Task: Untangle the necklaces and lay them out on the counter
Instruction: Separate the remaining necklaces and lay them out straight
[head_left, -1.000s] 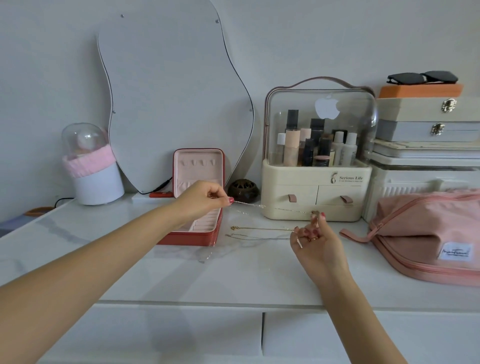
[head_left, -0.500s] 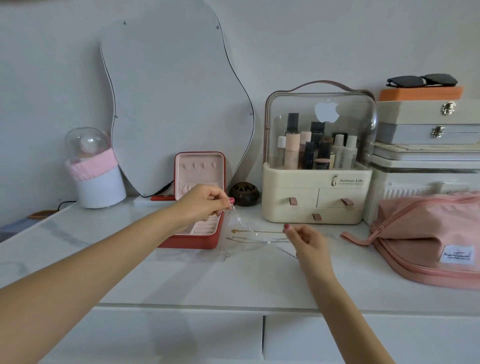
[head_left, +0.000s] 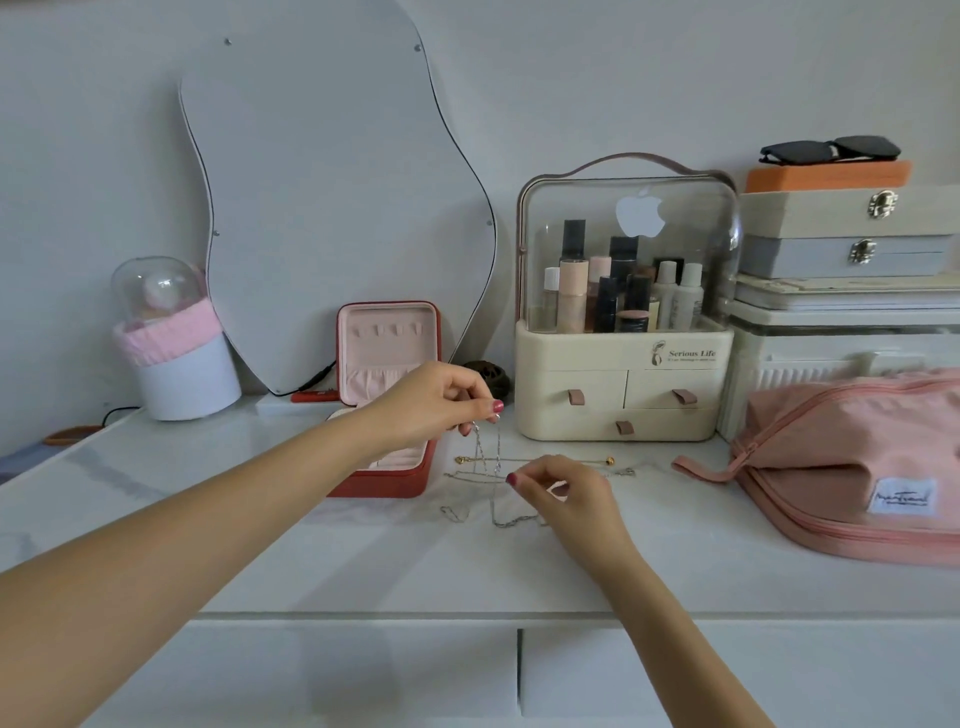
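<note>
The left hand (head_left: 434, 400) was held above the counter (head_left: 322, 551), arm stretched forward, fingers curled down and pinching a silver chain (head_left: 485, 452) that hung from them. The right hand (head_left: 569, 491) was held lower, just over the counter, thumb and forefinger pinched on the same chain's lower part. A gold necklace (head_left: 597, 461) lay flat behind it, beside the open red case (head_left: 387, 358).

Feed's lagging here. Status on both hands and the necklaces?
Left hand pinching silver chain, lifted off counter. Right hand pinching its lower run. Gold necklace laid flat behind. Jewelry box close left, not blocking.
</note>
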